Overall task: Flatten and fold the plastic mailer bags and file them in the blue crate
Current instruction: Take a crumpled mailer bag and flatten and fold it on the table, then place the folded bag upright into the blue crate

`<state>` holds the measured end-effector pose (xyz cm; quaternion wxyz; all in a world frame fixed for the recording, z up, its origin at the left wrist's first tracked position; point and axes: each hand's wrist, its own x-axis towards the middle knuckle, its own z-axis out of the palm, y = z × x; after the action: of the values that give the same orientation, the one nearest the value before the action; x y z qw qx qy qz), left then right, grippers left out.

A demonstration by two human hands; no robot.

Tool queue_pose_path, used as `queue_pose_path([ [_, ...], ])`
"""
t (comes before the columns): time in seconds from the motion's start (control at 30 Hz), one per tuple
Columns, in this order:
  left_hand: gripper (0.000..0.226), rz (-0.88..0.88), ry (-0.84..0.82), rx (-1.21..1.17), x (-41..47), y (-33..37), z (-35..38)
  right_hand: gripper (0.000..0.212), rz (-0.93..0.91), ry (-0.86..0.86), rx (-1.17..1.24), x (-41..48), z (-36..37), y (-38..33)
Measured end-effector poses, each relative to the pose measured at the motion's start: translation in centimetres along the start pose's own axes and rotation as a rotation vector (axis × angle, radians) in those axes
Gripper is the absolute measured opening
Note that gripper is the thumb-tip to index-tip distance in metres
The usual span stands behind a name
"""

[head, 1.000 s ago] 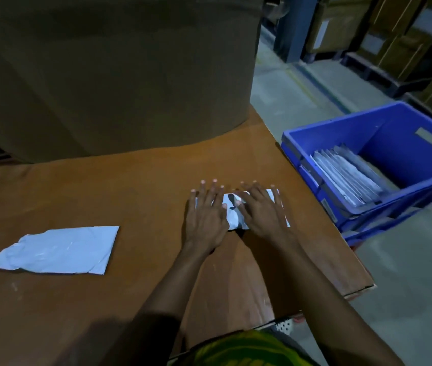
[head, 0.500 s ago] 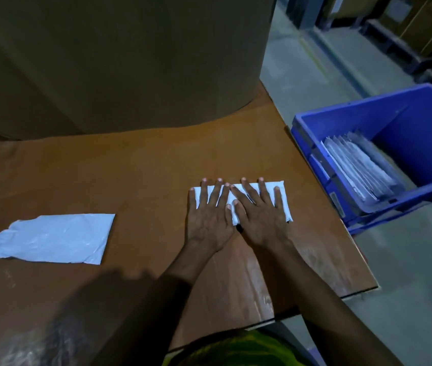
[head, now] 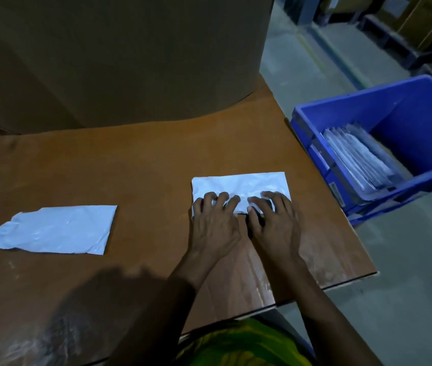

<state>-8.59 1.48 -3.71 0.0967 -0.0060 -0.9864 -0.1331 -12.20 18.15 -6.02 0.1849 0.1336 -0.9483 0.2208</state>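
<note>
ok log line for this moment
step: fold | left hand: fingers curled on mailer bag near edge | right hand: same | second mailer bag: flat at left | blue crate: filed bags inside

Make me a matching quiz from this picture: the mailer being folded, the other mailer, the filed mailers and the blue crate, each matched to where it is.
Things:
1. folded mailer
2. spare mailer
3. filed mailers
4. blue crate

Places:
A. beside the right edge of the table
B. standing on edge inside the crate
C. under the fingertips of the left hand and right hand
D. alone on the left part of the table

Pairs: 1-C, 2-D, 3-B, 4-A.
</note>
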Motion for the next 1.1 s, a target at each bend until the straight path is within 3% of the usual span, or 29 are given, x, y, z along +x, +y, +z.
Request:
queue_pose_path([
  [0.17, 0.039, -0.015, 0.015, -0.128, 1.6, -1.8, -1.4, 0.021, 0.018, 0.028, -0.014, 1.8, -0.3, -0.9],
  [0.23, 0.044, -0.044, -0.002, -0.083, 2.1, -2.8, -1.3, 0.022, 0.011, 0.000, -0.013, 2.6, 0.1, -2.0],
  [0.37, 0.030, 0.015, -0.023, 0.017, 2.0, -3.8, -0.2, 0.023, -0.018, -0.008, 0.012, 2.7, 1.1, -2.3],
  [0.47, 0.029, 0.018, 0.023, -0.009, 3.3, -3.3, -0.7, 0.032, -0.014, -0.111, -0.001, 4.1, 0.8, -2.0],
  [0.57, 0.043, 0.035, 0.054, 0.011, 4.5, -2.5, -0.6, 0.049, 0.025, -0.223, -0.032, 5.4, 1.2, -1.3],
  [0.67, 0.054, 0.040, -0.031, 0.033, 3.7, -2.6, 1.0, 0.060, -0.018, -0.333, -0.108, 4.1, 1.9, -0.1],
  [0.8, 0.060, -0.038, -0.083, 0.002, 3.8, -3.7, 1.2, 0.068, -0.018, -0.392, 0.011, 4.9, 0.6, 0.3],
  [0.87, 0.063, -0.133, -0.163, -0.051, 4.5, -4.4, -0.2, 0.059, 0.010, -0.395, 0.024, 6.4, -0.4, 0.7],
  [0.93, 0.069, -0.155, -0.284, -0.125, 5.8, -5.2, -1.7, 0.054, 0.038, -0.505, 0.041, 8.4, -1.6, 1.8],
  [1.1, 0.088, -0.141, -0.491, -0.252, 9.1, -6.4, -4.5, 0.096, -0.014, -0.850, -0.052, 13.2, -4.1, 2.2],
])
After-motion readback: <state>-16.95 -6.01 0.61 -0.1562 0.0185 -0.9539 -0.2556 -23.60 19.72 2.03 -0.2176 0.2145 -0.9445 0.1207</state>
